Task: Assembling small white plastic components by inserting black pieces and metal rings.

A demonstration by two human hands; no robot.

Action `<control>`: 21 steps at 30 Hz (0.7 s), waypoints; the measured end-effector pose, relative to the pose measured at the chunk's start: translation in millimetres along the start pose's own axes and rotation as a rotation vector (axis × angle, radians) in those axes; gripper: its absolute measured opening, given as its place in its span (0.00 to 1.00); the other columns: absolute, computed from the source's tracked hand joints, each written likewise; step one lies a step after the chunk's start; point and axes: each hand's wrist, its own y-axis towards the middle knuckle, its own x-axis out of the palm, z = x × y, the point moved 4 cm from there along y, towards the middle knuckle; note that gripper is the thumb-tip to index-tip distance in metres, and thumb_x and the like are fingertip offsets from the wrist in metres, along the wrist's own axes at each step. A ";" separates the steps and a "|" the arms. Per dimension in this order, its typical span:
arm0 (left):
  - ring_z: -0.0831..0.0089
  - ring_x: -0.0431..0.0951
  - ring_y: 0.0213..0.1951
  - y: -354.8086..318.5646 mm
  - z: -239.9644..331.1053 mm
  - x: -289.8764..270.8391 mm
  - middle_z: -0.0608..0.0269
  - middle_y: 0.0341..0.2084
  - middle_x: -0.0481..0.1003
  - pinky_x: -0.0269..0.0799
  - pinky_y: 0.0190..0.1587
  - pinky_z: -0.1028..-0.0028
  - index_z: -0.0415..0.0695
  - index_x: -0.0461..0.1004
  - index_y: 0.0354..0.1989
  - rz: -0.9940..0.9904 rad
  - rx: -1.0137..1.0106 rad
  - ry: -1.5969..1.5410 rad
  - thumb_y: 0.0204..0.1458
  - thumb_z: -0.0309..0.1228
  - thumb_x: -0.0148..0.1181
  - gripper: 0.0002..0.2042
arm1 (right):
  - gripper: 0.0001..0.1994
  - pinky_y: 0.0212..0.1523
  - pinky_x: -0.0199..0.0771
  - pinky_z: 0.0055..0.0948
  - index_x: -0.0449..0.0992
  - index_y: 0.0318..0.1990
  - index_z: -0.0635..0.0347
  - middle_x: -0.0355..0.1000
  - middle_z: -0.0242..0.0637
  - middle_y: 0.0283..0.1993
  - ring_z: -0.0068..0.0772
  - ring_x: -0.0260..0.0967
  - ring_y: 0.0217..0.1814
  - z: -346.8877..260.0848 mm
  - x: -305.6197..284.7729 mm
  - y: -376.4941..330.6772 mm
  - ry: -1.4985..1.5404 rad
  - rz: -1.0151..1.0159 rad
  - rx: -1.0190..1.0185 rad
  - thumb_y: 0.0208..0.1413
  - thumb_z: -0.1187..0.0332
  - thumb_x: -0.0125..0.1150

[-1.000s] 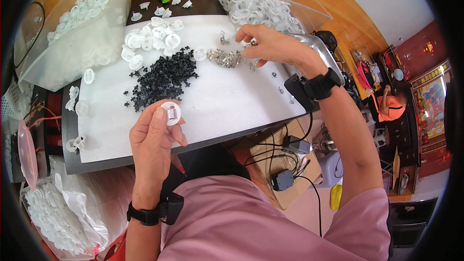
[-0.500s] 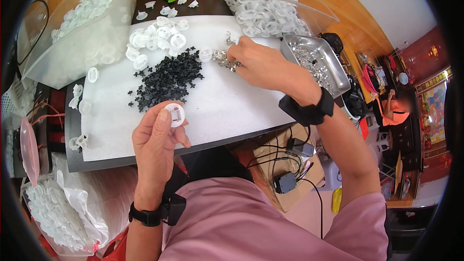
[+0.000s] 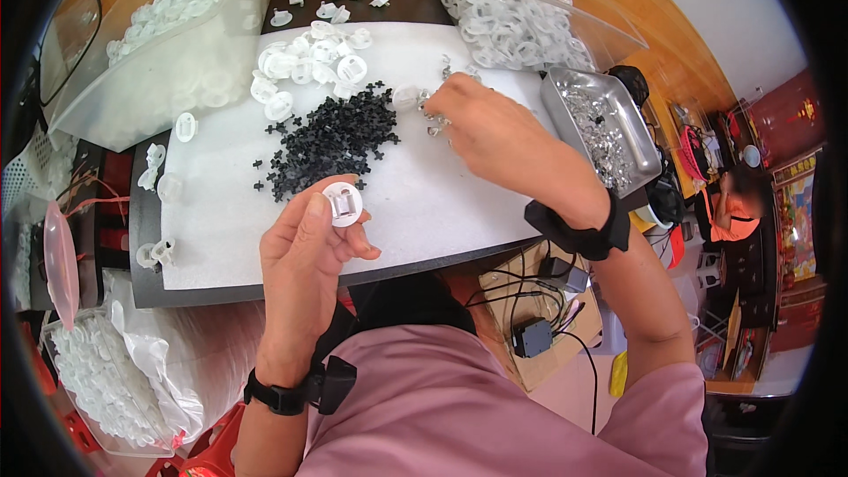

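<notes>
My left hand [image 3: 300,243] holds a round white plastic part [image 3: 343,204] between thumb and fingers, above the near edge of the work surface. A slot with a shiny insert shows in the part's face. Across the white sheet, my right hand [image 3: 490,128] is closed, its fingertips pinched down among small silver metal pieces [image 3: 435,130]; the hand covers most of them, and what it grips is largely hidden. Left of those fingertips lies a pale round part [image 3: 405,98]. Between the hands spreads a heap of small black cross-shaped pieces [image 3: 331,141]. Behind it sit several white round parts [image 3: 322,57].
Clear bins of white parts stand at back left [image 3: 155,79] and back right [image 3: 512,26]. A metal tray [image 3: 649,163] of silver pieces sits at right. Loose white parts line the left edge. Below are a plastic bag [image 3: 181,358] and cabled black boxes [image 3: 533,336]. Another person [image 3: 738,212] sits far right.
The whole view has shifted slightly. My right hand has moved left over the silver pieces and now hides more of them. My left hand still holds the white part nearly in place.
</notes>
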 end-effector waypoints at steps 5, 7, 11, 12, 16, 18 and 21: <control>0.74 0.75 0.31 2.1 -1.8 -1.5 0.56 0.32 0.75 0.77 0.35 0.71 0.32 0.70 0.50 -0.016 -0.009 0.033 0.63 0.34 0.47 0.17 | 0.07 0.31 0.70 0.32 0.71 0.40 0.62 0.66 0.40 0.34 0.37 0.67 0.30 -12.6 -13.7 -7.3 0.218 0.122 -0.158 0.53 0.74 0.56; 0.74 0.75 0.31 1.2 -1.8 -2.6 0.56 0.34 0.75 0.77 0.35 0.71 0.32 0.70 0.51 -0.023 -0.017 0.042 0.62 0.34 0.47 0.17 | 0.09 0.30 0.70 0.33 0.71 0.42 0.61 0.66 0.39 0.35 0.40 0.67 0.31 -47.6 -7.2 -10.7 0.371 0.028 -0.240 0.53 0.71 0.58; 0.72 0.77 0.34 -0.2 -0.1 0.3 0.55 0.35 0.75 0.77 0.37 0.71 0.31 0.69 0.51 -0.008 -0.017 0.013 0.63 0.36 0.47 0.18 | 0.13 0.30 0.70 0.34 0.69 0.43 0.60 0.65 0.39 0.36 0.41 0.68 0.31 -73.8 8.2 -9.1 0.430 -0.086 -0.190 0.52 0.67 0.60; 0.72 0.77 0.35 0.2 -0.6 1.4 0.55 0.36 0.75 0.77 0.37 0.70 0.31 0.69 0.51 -0.014 -0.024 0.009 0.63 0.36 0.47 0.19 | 0.14 0.29 0.71 0.34 0.69 0.44 0.59 0.65 0.39 0.36 0.42 0.68 0.32 -72.2 11.9 -7.7 0.415 -0.080 -0.181 0.51 0.66 0.61; 0.71 0.78 0.35 -0.4 -1.5 2.9 0.54 0.37 0.76 0.77 0.38 0.70 0.31 0.68 0.52 -0.017 -0.016 0.018 0.63 0.36 0.46 0.19 | 0.15 0.30 0.72 0.35 0.68 0.42 0.60 0.64 0.39 0.36 0.42 0.70 0.32 -73.8 12.0 -7.3 0.372 -0.063 -0.181 0.49 0.66 0.62; 0.70 0.78 0.36 -0.1 -0.3 3.8 0.52 0.38 0.76 0.78 0.38 0.70 0.31 0.68 0.53 -0.020 -0.037 -0.007 0.63 0.36 0.45 0.19 | 0.14 0.30 0.72 0.34 0.69 0.42 0.60 0.64 0.39 0.36 0.42 0.70 0.32 -74.0 12.0 -9.9 0.373 -0.047 -0.186 0.49 0.67 0.62; 0.71 0.78 0.35 -0.8 -0.7 -1.4 0.50 0.39 0.76 0.78 0.37 0.70 0.31 0.68 0.53 -0.085 -0.008 0.009 0.63 0.34 0.46 0.18 | 0.14 0.31 0.73 0.34 0.69 0.43 0.59 0.65 0.40 0.37 0.42 0.70 0.33 -75.6 11.8 -16.0 0.364 0.000 -0.184 0.49 0.69 0.62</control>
